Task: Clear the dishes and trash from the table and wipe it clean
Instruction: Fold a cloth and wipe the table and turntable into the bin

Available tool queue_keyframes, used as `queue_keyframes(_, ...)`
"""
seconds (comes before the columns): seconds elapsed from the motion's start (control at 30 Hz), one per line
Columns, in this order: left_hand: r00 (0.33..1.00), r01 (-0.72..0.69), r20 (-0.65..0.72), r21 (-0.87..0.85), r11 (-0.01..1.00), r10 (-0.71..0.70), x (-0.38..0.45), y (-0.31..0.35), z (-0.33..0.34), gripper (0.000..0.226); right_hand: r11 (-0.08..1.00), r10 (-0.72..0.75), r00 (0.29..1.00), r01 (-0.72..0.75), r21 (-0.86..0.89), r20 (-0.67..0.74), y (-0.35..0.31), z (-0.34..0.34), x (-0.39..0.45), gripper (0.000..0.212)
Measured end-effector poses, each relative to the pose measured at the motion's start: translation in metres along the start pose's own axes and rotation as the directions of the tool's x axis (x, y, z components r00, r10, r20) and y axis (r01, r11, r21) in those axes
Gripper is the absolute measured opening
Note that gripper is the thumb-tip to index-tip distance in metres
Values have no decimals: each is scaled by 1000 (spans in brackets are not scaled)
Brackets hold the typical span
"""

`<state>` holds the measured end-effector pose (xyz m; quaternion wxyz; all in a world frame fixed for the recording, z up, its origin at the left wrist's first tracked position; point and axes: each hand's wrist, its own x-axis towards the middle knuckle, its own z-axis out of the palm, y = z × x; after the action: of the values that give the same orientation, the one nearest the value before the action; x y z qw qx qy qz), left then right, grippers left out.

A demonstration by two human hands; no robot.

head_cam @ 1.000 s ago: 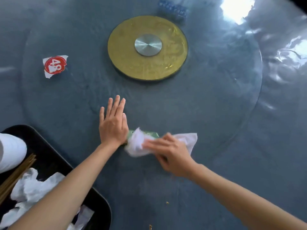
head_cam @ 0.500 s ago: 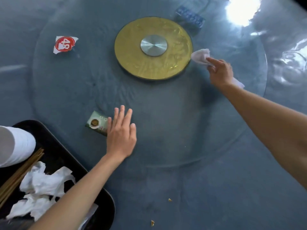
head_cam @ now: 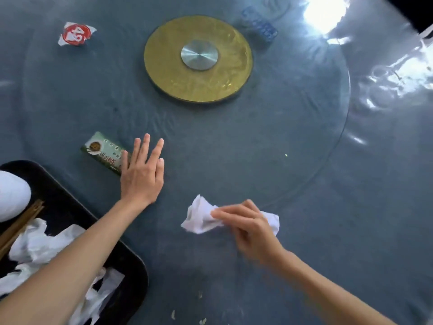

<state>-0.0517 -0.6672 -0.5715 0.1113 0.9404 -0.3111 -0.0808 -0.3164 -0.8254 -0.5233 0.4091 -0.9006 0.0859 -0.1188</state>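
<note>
Under the right hand (head_cam: 250, 228), curled fingers (head_cam: 225, 215) press and grip a crumpled white tissue (head_cam: 201, 219) against the dark blue-grey table (head_cam: 328, 231); the wad's long axis runs left to right, its middle hidden by the hand, soft creased ends sticking out on both sides. Beside it, the left hand (head_cam: 141, 174) lies flat with fingers straight and slightly spread, its edge covering one end of a green rectangular packet (head_cam: 103, 151), whose long axis slants from upper left to lower right. Its print is too small to read. Small crumbs (head_cam: 200, 295) dot the near edge. A round glass turntable lies on the table, its rim (head_cam: 346, 109) faint, over a gold disc (head_cam: 199, 59). Farther off lie a torn red-and-white wrapper (head_cam: 76, 34) and a blurred blue object (head_cam: 260, 25). At lower left, a black tray (head_cam: 131, 266), cut off by the frame, holds crumpled tissues (head_cam: 44, 242), wooden chopsticks (head_cam: 21, 221) and part of a white dish (head_cam: 11, 195).
</note>
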Motion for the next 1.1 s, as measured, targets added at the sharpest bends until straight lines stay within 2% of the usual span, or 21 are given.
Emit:
queue_keyframes(0.1,998,54,18,-76,996,-52,-21,26,1,65,996,-10,951,-20,-92,-308,11,-58,73,35)
queue_keyframes(0.2,998,39,48,-98,994,-34,-51,63,11,66,941,-45,902,-106,-322,-429,68,-119,157,28)
queue_keyframes(0.3,999,45,10,-60,997,-45,-65,72,23,63,860,197,900,-349,-373,-388,139,-156,198,36)
queue_keyframes(0.37,999,28,-19,-11,1000,-28,-63,63,26,60,797,395,859,-497,-342,-327,166,-155,191,42)
queue_keyframes(0.4,1000,13,-26,7,1000,-13,-61,58,27,59,776,437,843,-530,-342,-315,168,-147,181,43)
queue_keyframes(0.47,999,-6,-31,23,1000,7,-59,49,26,57,807,396,866,-487,-334,-307,150,-126,152,42)
queue_keyframes(0.53,999,-29,-36,32,999,30,-57,41,23,57,876,289,925,-360,-322,-248,119,-99,109,40)
queue_keyframes(0.63,998,-51,-30,47,998,53,-53,23,17,57,954,191,981,-195,-229,-39,67,-51,25,43)
queue_keyframes(0.7,998,-54,-16,50,997,55,-51,13,11,57,987,113,987,-98,-131,113,37,-24,-25,44)
queue_keyframes(0.77,998,-54,22,48,997,53,-49,5,5,58,995,76,983,-64,-79,170,20,-9,-58,47)
queue_keyframes(1.0,981,108,166,-20,994,-103,-75,13,-10,59,959,282,956,-280,36,-80,-3,-19,-75,37)
queue_keyframes(1.1,957,144,262,-65,987,-123,-91,23,-21,64,946,319,932,-324,-3,-173,0,-31,-76,35)
